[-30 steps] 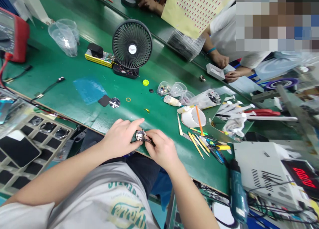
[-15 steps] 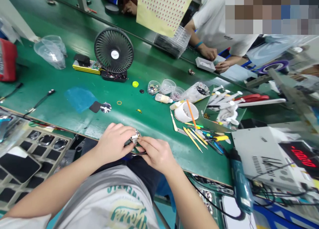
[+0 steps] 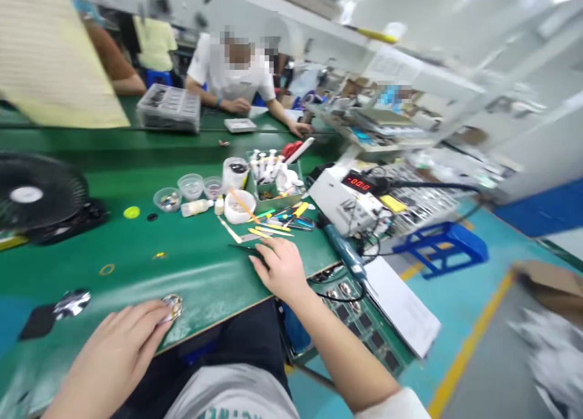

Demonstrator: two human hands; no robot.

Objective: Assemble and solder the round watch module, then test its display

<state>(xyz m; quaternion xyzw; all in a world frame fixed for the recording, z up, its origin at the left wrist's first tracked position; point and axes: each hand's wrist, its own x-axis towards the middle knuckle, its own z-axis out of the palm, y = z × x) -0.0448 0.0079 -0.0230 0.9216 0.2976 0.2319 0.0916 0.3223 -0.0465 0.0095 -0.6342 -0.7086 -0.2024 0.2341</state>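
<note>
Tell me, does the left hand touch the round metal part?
Touching. The head view shows the left hand pinching the round metal part at its edge.

Black fan (image 3: 26, 194) at far left — blue stool (image 3: 468, 241) on the teal floor (image 3: 464, 309)

A bright metallic shine is shown by the small round part (image 3: 176, 306), and a mirror-like gloss by the silver disc (image 3: 73, 303). The square pad (image 3: 36, 322) is seen as matt. The table (image 3: 218, 273) is covered by a smooth, glossy green surface, by which light is reflected. Dark plastic is suggested by the fan (image 3: 54, 185), clear plastic by the cups (image 3: 192, 195), paper by the yellow sheet (image 3: 59, 73), and moulded plastic by the blue stool (image 3: 471, 243).
</note>
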